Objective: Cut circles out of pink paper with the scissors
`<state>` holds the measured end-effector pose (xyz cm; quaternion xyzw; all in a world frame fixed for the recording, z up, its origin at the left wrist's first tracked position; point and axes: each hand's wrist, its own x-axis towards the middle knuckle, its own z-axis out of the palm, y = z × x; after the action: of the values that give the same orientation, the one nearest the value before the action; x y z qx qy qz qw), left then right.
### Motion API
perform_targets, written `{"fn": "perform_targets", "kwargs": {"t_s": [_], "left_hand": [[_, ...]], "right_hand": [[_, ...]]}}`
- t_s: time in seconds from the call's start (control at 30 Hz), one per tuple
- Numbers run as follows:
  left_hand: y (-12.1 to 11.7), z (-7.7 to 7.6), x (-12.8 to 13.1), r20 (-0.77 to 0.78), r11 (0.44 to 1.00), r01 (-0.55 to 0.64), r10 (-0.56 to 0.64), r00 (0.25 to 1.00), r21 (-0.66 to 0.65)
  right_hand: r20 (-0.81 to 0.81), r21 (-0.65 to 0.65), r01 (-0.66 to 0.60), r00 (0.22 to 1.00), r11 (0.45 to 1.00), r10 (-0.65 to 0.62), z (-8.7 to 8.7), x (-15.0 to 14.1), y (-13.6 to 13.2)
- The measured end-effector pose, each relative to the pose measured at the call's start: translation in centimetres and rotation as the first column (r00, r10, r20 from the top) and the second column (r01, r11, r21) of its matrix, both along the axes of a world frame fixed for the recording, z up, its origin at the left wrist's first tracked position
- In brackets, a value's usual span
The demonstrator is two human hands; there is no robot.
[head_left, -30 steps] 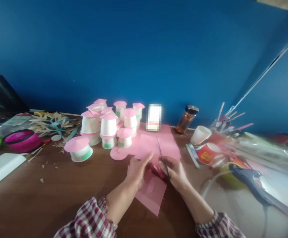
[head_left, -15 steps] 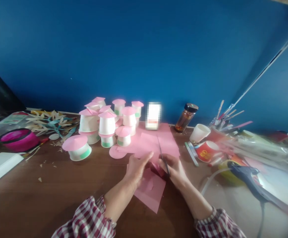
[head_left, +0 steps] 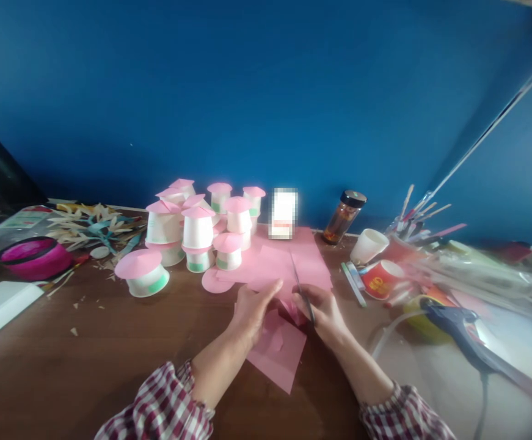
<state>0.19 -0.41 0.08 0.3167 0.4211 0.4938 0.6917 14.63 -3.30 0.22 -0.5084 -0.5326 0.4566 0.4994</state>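
My right hand (head_left: 321,311) is closed round a pair of scissors (head_left: 309,304), whose thin blades point away from me over the pink paper. With bent fingers, my left hand (head_left: 253,311) grips a piece of pink paper (head_left: 291,305) between the two hands; part of it is hidden behind the fingers. Under the hands lies a pink paper sheet (head_left: 279,357) with a corner toward me. Larger pink sheets (head_left: 311,260) spread on the table beyond. To the left stand several white paper cups with pink cone tops (head_left: 198,232), some stacked in pairs.
A glue gun (head_left: 458,330) lies at right beside a red paper cup (head_left: 382,280) and a white cup (head_left: 369,246). A dark-lidded jar (head_left: 344,217) leans near the blue wall. Folded strips (head_left: 101,226), a magenta bowl-like item (head_left: 36,258) and a white box (head_left: 2,311) lie left.
The small pink paper between my hands has shifted slightly near the scissors. Both hands stay in almost the same place.
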Motion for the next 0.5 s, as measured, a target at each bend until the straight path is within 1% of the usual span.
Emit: {"fn": "perform_targets", "kwargs": {"t_s": [0.1,0.23,0.5], "left_hand": [[-0.1,0.6,0.1,0.018,1.0,-0.002,0.003,1.0,-0.015],[-0.2,1.2,0.2,0.011,0.998,-0.035,0.035,0.999,-0.044],[-0.2,1.4,0.2,0.032,0.997,-0.055,0.056,0.998,-0.057]], "right_hand": [[0.004,-0.006,0.005,1.0,1.0,-0.004,0.1,0.0,0.0],[0.003,-0.015,0.015,1.0,1.0,-0.015,0.1,0.0,0.0],[0.001,-0.021,0.014,1.0,1.0,-0.014,0.2,0.0,0.0]]}}
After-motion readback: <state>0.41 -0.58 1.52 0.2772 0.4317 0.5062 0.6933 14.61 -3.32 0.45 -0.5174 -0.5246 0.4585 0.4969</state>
